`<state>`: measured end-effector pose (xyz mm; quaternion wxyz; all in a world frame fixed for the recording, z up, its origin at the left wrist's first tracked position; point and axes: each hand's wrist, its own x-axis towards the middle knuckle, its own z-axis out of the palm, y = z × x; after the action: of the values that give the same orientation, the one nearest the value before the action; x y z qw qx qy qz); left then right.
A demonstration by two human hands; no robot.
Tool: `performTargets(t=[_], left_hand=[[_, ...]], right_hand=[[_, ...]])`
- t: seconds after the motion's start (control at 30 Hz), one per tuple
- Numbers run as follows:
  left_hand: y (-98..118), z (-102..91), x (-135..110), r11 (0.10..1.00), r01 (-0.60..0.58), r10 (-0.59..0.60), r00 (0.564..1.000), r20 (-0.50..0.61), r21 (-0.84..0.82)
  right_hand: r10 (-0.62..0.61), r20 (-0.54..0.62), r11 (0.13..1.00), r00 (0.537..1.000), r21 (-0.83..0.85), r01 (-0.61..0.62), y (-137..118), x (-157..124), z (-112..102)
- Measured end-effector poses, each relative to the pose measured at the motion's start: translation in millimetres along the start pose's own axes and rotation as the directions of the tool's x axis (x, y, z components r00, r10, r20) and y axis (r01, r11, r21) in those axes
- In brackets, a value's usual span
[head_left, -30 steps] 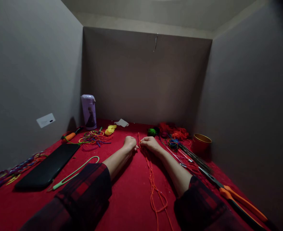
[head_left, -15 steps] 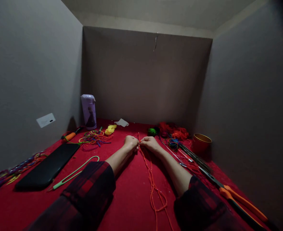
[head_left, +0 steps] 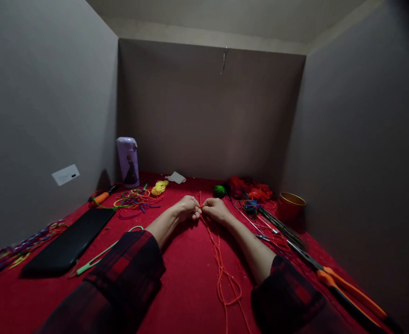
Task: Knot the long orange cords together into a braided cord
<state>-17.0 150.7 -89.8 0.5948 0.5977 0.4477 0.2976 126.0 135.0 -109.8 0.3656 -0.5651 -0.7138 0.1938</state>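
Left hand (head_left: 188,208): fingers are curled in with almost no gap, and the orange cord (head_left: 220,269) seems to be pinched at the tips.
Right hand (head_left: 217,208): thumb and forefinger are brought together; the cord is gripped just beside the left fingertips.
Orange cord: it is held between the 2 hands, its long strands laid toward the person over the red cloth (head_left: 187,287).
Short end (head_left: 200,197): it could be lost if either pinch is loosened, since little is left beyond the fingers.
Loose loop (head_left: 239,290): it could be tightened into a tangle if 1 strand is tugged.
Right sleeve (head_left: 288,292): the loop could be snagged if it is swept inward.
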Motion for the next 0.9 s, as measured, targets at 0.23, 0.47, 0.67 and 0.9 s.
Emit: performTargets(t=[0.23, 0.47, 0.67, 0.9], left_hand=[[1.1, 8.1, -0.2, 0.998, 0.002, 0.004, 0.996, -0.085, 0.068], [8.6, 15.7, -9.6, 0.995, -0.01, 0.03, 0.979, -0.202, 0.102], [10.2, 16.8, -11.7, 0.994, -0.009, 0.037, 0.969, -0.245, 0.113], [11.2, 17.4, -12.5, 0.993, 0.006, 0.017, 0.979, -0.201, 0.114]], right_hand=[[-0.013, -0.018, 0.999, 1.0, -0.041, 0.013, -0.2, -1.1, -0.4], [-0.003, -0.016, 0.999, 1.0, -0.052, 0.002, -1.5, -2.3, -1.9], [0.01, -0.026, 1.0, 1.0, -0.003, -0.011, -2.3, -2.9, -3.2], [0.023, -0.06, 0.994, 0.998, 0.11, -0.016, 1.4, -1.7, -3.2]])
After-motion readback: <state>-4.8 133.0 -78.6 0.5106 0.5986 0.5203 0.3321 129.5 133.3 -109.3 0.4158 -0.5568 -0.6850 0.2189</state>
